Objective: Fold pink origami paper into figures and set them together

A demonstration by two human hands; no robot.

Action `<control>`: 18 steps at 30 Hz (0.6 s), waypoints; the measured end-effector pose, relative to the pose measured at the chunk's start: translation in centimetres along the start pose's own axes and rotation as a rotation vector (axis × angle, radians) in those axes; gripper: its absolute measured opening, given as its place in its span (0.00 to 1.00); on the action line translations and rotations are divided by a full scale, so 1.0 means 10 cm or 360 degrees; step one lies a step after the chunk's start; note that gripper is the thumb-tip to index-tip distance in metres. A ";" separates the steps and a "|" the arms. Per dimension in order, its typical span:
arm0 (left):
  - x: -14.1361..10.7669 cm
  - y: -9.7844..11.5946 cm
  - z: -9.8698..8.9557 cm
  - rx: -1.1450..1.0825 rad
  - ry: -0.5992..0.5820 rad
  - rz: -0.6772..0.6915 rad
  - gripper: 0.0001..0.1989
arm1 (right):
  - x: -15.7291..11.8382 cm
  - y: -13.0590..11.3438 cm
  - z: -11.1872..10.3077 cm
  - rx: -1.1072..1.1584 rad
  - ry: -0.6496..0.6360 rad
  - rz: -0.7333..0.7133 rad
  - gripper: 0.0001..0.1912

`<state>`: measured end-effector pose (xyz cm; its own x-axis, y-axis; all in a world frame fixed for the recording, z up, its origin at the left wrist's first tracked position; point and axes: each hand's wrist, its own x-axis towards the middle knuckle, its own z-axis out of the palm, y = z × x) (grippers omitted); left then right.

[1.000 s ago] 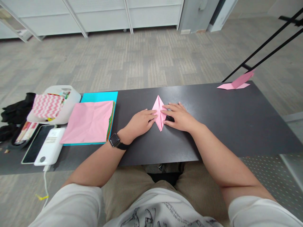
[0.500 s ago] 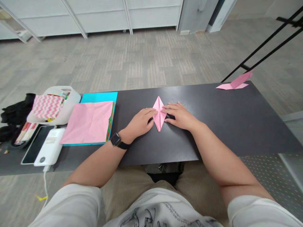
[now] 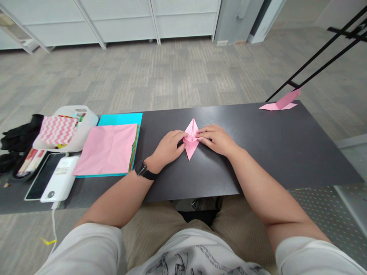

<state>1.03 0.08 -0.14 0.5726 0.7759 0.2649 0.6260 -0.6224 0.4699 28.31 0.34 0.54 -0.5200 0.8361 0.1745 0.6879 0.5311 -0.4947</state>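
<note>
A folded piece of pink origami paper [image 3: 191, 147], shaped like a narrow diamond, lies on the dark table in front of me. Creases and small flaps show across its middle. My left hand [image 3: 172, 145] grips its left corner between thumb and fingers, a black watch on the wrist. From the other side, my right hand [image 3: 217, 140] pinches the right corner. The fingertips of both hands cover part of the paper's edges.
Left of my hands, pink paper sheets [image 3: 107, 149] lie over a blue sheet [image 3: 120, 118]. Beyond are a white basket [image 3: 90, 128], a white power bank [image 3: 60, 179] and a phone [image 3: 43, 177]. A folded pink paper figure [image 3: 282, 103] sits at the table's far right corner.
The pink paper's long centre slit has given way to flaps spread across its middle, and its lower tip is now a single point tilted left. Both hands keep hold at the sides.
</note>
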 end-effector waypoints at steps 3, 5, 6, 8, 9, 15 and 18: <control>0.04 -0.03 0.01 0.0015 -0.0012 -0.0013 0.15 | -0.01 -0.01 0.00 0.0028 -0.0007 -0.0047 0.16; 0.06 -0.04 0.02 0.0020 -0.0003 -0.0025 0.13 | -0.01 0.00 0.01 0.0045 -0.0003 -0.0083 0.15; 0.06 -0.04 0.02 0.0023 0.0004 -0.0036 0.13 | -0.01 0.01 0.02 0.0053 0.0002 -0.0100 0.15; 0.06 -0.04 0.03 0.0027 0.0020 -0.0059 0.12 | -0.01 0.03 0.04 0.0064 0.0026 -0.0137 0.17; 0.06 -0.04 0.04 0.0024 0.0028 -0.0066 0.11 | -0.01 0.05 0.05 0.0065 0.0040 -0.0154 0.16; 0.03 0.00 0.05 -0.0102 0.0104 -0.0044 0.10 | 0.02 0.10 0.10 0.0084 0.0173 -0.0207 0.10; 0.02 0.03 0.04 -0.0170 0.0146 0.0012 0.09 | 0.01 0.08 0.10 0.0137 0.0298 -0.0218 0.10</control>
<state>1.54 0.03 -0.25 0.5233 0.7803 0.3426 0.5588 -0.6177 0.5534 28.33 0.78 -0.66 -0.4971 0.7724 0.3954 0.5678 0.6341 -0.5249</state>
